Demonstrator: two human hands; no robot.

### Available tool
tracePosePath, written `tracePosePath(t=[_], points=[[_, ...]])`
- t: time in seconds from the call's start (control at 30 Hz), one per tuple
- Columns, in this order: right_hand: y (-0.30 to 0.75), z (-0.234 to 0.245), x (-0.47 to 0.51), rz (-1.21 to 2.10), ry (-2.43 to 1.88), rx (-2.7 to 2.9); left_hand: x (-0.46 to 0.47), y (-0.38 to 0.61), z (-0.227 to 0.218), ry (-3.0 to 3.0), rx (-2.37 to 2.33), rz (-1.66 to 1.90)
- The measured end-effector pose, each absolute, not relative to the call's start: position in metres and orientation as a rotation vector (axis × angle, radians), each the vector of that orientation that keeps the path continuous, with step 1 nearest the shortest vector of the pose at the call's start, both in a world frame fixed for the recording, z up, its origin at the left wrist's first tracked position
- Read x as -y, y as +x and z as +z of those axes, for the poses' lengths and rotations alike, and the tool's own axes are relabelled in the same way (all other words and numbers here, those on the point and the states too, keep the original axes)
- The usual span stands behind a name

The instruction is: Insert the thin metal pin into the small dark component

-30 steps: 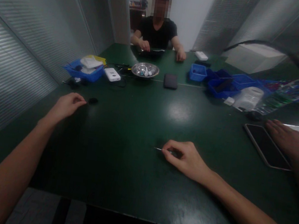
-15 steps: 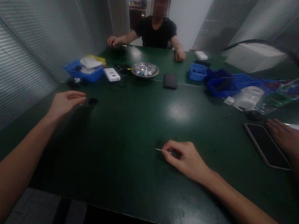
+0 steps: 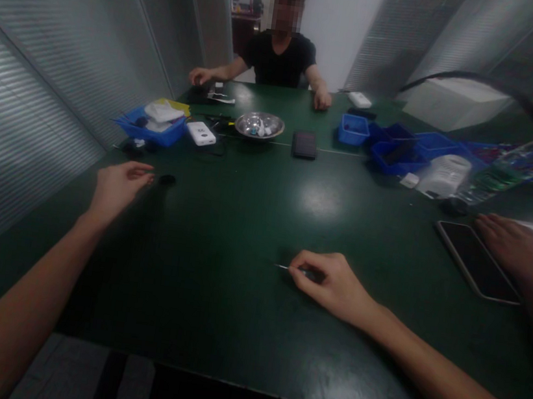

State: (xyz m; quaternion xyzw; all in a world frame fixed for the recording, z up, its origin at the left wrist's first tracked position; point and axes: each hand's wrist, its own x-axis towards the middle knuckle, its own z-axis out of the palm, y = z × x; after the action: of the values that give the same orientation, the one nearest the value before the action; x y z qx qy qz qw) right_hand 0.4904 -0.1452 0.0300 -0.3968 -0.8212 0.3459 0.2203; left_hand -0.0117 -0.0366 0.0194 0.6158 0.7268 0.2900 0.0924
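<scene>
My left hand (image 3: 118, 184) hovers over the left side of the green table (image 3: 223, 233), fingers pinched together, just left of a small black round part (image 3: 167, 179). What the pinch holds, if anything, is too small to make out. My right hand (image 3: 331, 284) rests near the table's middle, closed on a thin metal tool (image 3: 284, 267) whose tip points left.
A person in black sits at the far end, hands on the table. Another person's hand (image 3: 518, 249) lies beside a phone (image 3: 477, 260) at right. Blue trays (image 3: 151, 124), a metal bowl (image 3: 259, 124), a black box (image 3: 304, 144) and more blue bins (image 3: 391, 147) line the far half.
My left hand has lifted slightly and turned, its fingers closing into a pinch beside the black part. The person opposite moved one hand out to the left. My right hand stayed still.
</scene>
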Motion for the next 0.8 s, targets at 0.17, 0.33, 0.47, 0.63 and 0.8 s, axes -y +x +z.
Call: tracePosePath(t=[0.17, 0.33, 0.47, 0.63, 0.8], points=[[0.491, 0.03, 0.145, 0.963, -1.098, 2.28, 0.037, -0.011, 0.02, 1.797, -2.153, 0.824], [0.491, 0.03, 0.146, 0.953, -1.116, 2.288, 0.037, -0.002, 0.018, 1.851, -2.172, 0.905], [0.49, 0.03, 0.146, 0.944, -1.119, 2.283, 0.035, 0.008, 0.013, 1.751, -2.157, 0.856], [0.49, 0.031, 0.146, 0.95, -1.105, 2.268, 0.032, 0.013, 0.008, 1.683, -2.105, 0.847], [0.489, 0.031, 0.146, 0.968, -1.118, 2.266, 0.03, 0.011, 0.008, 1.692, -2.103, 0.85]])
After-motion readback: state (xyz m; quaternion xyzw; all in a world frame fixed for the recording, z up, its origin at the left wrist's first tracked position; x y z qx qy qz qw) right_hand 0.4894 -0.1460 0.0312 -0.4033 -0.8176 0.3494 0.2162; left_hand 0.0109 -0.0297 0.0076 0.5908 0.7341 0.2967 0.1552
